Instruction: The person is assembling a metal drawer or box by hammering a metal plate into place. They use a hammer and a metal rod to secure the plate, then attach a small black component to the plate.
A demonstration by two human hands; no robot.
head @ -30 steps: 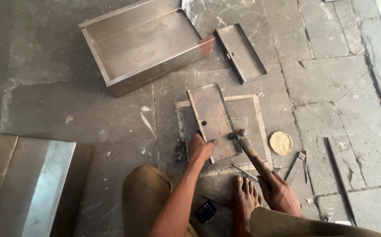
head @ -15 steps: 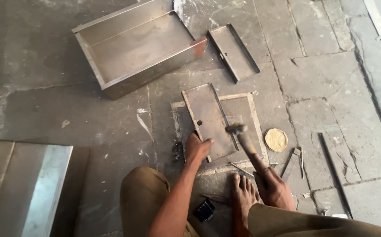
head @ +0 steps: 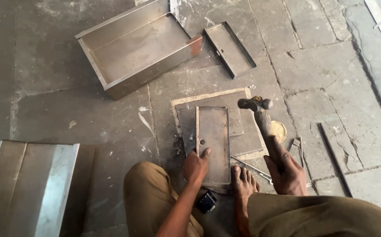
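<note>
Left hand (head: 195,166) pressed flat, fingers spread, on the near left corner of a small rectangular metal tray (head: 213,142), pinning it down. Right hand (head: 287,173) wrapped tight round the wooden handle of a hammer (head: 260,116), head raised and hanging above and to the right of the tray, not touching it. Bare foot (head: 243,184) planted at the tray's near right corner, toes touching its edge. Tray lying lengthwise away from the body on a flat steel slab (head: 247,136), itself on the stone floor (head: 330,79).

As to progress: tray edges already folded up on the visible sides, a small hole showing near the left rim; by the look of it, shaping largely done and only truing or flattening by hammer left, though hard to be sure.

Further out: a thin rod tool (head: 249,166) just beside the foot, a round yellowish disc (head: 279,130) behind the hammer handle, a similar finished tray (head: 229,48) beyond, a large open metal box (head: 135,46) to its left, folded sheet metal (head: 28,184) at far left.
</note>
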